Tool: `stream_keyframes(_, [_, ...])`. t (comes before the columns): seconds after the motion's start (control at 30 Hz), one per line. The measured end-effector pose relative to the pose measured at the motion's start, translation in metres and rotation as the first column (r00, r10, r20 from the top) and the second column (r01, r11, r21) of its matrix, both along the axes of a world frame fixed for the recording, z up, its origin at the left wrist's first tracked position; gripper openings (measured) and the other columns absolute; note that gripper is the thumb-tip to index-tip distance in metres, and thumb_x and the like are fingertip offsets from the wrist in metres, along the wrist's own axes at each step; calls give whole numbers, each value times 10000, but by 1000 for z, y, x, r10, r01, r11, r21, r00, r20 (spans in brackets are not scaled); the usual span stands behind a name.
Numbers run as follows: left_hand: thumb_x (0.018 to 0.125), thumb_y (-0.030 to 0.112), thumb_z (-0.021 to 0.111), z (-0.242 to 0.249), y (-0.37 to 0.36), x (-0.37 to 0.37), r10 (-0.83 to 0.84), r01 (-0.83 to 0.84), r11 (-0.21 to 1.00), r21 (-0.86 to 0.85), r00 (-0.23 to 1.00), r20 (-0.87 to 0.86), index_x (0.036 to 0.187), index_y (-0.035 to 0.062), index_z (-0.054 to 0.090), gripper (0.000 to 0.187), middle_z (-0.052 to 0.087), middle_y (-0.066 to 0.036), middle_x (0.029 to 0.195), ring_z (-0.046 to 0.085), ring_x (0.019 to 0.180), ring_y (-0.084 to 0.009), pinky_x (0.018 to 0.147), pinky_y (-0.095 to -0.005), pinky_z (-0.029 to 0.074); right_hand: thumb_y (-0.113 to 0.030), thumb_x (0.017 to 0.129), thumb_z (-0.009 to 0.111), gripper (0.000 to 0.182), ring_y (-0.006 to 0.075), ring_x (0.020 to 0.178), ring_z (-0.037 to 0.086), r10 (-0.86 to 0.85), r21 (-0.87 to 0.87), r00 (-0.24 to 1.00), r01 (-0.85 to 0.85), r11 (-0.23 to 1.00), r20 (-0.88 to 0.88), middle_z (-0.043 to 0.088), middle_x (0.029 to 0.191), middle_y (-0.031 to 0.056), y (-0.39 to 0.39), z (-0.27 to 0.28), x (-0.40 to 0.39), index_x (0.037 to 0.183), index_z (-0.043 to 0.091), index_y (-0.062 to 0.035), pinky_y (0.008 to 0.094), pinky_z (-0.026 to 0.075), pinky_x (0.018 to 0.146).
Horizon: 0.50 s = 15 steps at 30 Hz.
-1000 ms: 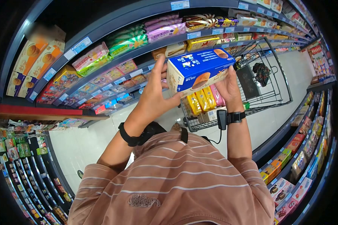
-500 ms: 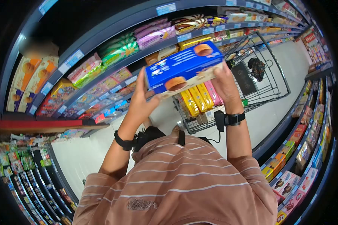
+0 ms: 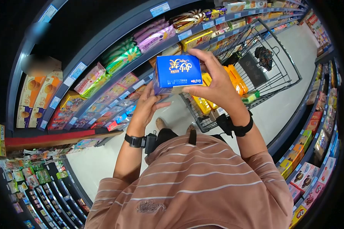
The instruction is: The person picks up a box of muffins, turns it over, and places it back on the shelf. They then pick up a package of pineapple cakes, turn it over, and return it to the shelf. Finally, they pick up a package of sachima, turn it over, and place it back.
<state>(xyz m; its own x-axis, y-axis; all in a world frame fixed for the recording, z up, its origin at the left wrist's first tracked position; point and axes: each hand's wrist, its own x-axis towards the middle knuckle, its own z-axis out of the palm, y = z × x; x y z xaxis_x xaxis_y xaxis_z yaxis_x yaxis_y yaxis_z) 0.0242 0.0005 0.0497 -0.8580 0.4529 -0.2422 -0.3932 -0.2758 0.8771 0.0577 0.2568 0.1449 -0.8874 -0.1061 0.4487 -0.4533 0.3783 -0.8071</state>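
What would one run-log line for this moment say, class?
hands: left under box, right gripping box | box: blue, end face to camera | cart: behind, holds yellow packs | shelves: stocked

Hands: two, left hand (image 3: pixel 147 107) and right hand (image 3: pixel 214 86), both gripping one box
Blue box (image 3: pixel 176 72): one, held up between the hands
Shopping cart (image 3: pixel 271 72): one, just beyond the right hand
Yellow packs (image 3: pixel 233 78) in cart: several, behind the right hand; exact count hidden
Black wristbands: two, one per wrist
Shelf tiers beyond the left hand: at least three visible
Orange cake boxes (image 3: pixel 38 89), far left of left hand: four
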Motion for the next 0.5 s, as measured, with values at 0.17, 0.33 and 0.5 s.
stream_keyframes(0.17, [921,26,450,-8,-8,-2,-87,86,996,38,996,20,1585,17,201,709,469,-214,1467,540,1303,-386,984,-506,556,-170,677,911,891,228,1231,568,40,1,999,-40,999,-25,565,1350,120,-5,3,0,1448,482,-51,351,464,1030])
stream_keyframes(0.33, [1014,344,442,-14,-16,-4,-136,112,977,183,983,122,1546,14,290,645,514,-235,1431,590,1243,-407,919,-543,576,-151,670,908,880,239,1273,555,121,35,992,-120,992,-19,571,1376,118,1,10,1,1441,494,-60,360,447,1070])
stream_keyframes(0.5, [1007,676,356,-8,-15,-12,-219,192,974,122,939,267,1488,43,404,796,616,-219,1332,690,1069,-411,768,-520,618,-188,681,901,852,247,1271,564,223,77,974,-225,971,28,569,1395,111,4,17,1,1433,515,-80,364,457,1060])
